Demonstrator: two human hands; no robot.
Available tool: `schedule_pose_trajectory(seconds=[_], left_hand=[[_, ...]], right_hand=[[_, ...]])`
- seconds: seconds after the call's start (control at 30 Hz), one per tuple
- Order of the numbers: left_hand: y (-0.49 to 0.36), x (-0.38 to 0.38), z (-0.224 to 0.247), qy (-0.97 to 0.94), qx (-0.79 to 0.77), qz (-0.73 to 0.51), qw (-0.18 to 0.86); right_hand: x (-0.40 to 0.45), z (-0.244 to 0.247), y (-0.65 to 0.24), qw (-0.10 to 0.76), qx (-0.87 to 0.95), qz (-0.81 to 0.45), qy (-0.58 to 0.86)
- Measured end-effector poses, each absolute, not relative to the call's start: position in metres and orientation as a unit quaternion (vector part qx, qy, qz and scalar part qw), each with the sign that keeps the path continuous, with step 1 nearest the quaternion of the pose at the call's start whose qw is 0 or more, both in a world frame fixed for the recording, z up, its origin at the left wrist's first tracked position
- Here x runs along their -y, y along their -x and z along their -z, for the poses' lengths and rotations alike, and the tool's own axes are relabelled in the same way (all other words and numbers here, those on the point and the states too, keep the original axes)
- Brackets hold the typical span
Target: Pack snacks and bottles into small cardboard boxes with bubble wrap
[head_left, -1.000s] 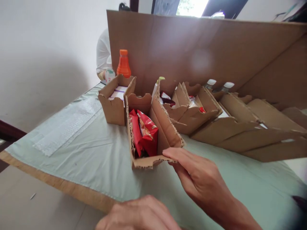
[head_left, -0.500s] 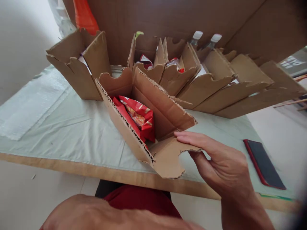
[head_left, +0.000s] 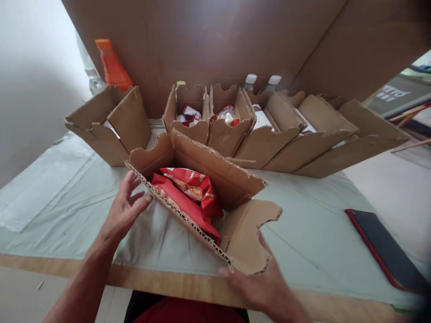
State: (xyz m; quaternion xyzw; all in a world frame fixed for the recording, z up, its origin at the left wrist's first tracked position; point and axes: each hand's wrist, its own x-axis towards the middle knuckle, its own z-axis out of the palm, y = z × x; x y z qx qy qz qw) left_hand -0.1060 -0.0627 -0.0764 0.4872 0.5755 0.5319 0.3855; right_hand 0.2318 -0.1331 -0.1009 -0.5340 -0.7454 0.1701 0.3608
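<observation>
An open cardboard box (head_left: 215, 168) stands slantwise near the table's front edge, its cut-out flap folded outward at the near right. Inside it lie red snack packets (head_left: 188, 197). My left hand (head_left: 126, 206) is at the box's left side, fingers apart, close to the wall or touching it. My right hand (head_left: 264, 282) is at the near right corner, under and behind the flap, with the thumb at the lower corner; the flap hides most of its fingers.
Behind stands a row of cardboard bins (head_left: 232, 134) with packets and boxes inside. Another bin (head_left: 131, 121) is at the left, an orange bottle (head_left: 114, 67) behind it. A phone (head_left: 384, 249) lies at the right on the pale cloth (head_left: 303, 233). Two white-capped bottles show behind the row.
My left hand has come up from the bottom of the view to the box's left side. My right hand has moved from the flap's top edge down to the near corner. The view has shifted.
</observation>
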Motion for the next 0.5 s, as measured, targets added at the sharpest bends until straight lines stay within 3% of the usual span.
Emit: schedule_pose_trajectory(seconds=[0.17, 0.37, 0.5], left_hand=[[0.071, 0.045, 0.076, -0.510, -0.523, -0.515, 0.449], [0.022, 0.041, 0.091, -0.547, -0.525, -0.502, 0.416], [0.015, 0.035, 0.117, -0.563, -0.553, -0.478, 0.386]], right_hand=[[0.107, 0.112, -0.223, 0.360, 0.728, -0.131, 0.568], [0.034, 0.093, -0.270, 0.384, 0.668, -0.232, 0.594], [0.028, 0.110, -0.270, 0.400, 0.670, -0.196, 0.594]])
